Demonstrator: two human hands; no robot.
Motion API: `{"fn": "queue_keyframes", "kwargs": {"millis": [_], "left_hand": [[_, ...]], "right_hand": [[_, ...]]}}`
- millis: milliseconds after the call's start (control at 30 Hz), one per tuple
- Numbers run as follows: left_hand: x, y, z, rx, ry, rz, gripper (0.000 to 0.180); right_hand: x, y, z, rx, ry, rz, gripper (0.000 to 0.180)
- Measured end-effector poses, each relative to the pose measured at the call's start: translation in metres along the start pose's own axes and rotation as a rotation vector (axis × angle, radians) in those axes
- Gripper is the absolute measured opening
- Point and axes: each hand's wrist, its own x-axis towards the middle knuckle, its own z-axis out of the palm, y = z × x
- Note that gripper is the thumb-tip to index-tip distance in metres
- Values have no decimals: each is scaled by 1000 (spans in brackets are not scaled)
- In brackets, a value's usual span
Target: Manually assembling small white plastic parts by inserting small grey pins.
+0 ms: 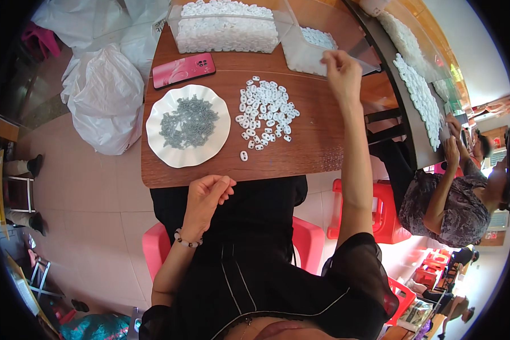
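My left hand [207, 201] is held just off the near table edge, fingers curled and the thumb pressed to them; whatever it may hold is hidden. At the far right, my right hand [343, 71] is raised over the front of a clear plastic bin [306, 59], fingertips pinched together; I cannot make out anything in them. Inside that bin are white pieces [318, 37]. Between my hands lies a loose pile of small white oval two-holed plastic pieces [266, 110]. Left of it, a white wavy-rimmed plate [216, 148] holds many small grey translucent pieces [188, 122].
A pink phone [184, 71] lies behind the plate. Another clear bin [226, 31], full of white pieces, stands at the back. White sacks [105, 102] rest on the floor to the left. A person [450, 198] works at a dark table on the right, beside a red stool [382, 215].
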Motion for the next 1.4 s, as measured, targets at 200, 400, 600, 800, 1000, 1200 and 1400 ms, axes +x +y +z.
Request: {"fn": "queue_keyframes", "kwargs": {"millis": [200, 400, 600, 800, 1000, 1200, 1400], "left_hand": [[2, -5, 1, 6, -9, -39, 23], [4, -10, 7, 14, -48, -66, 23], [2, -10, 7, 31, -44, -72, 24], [8, -8, 10, 50, -26, -44, 22], [35, 8, 35, 201, -26, 248, 20], [53, 1, 48, 336, 37, 356, 17], [33, -8, 28, 360, 69, 288, 17]], "right_hand": [[-100, -31, 1, 21, -412, 63, 11], [-141, -29, 5, -79, -439, 96, 15], [-146, -28, 9, -128, -463, 128, 18], [-147, -19, 12, 46, -482, 191, 15], [-149, -42, 5, 460, -502, 357, 15], [-151, -24, 12, 76, -372, 272, 19], [-151, -16, 11, -72, -406, 236, 22]]}}
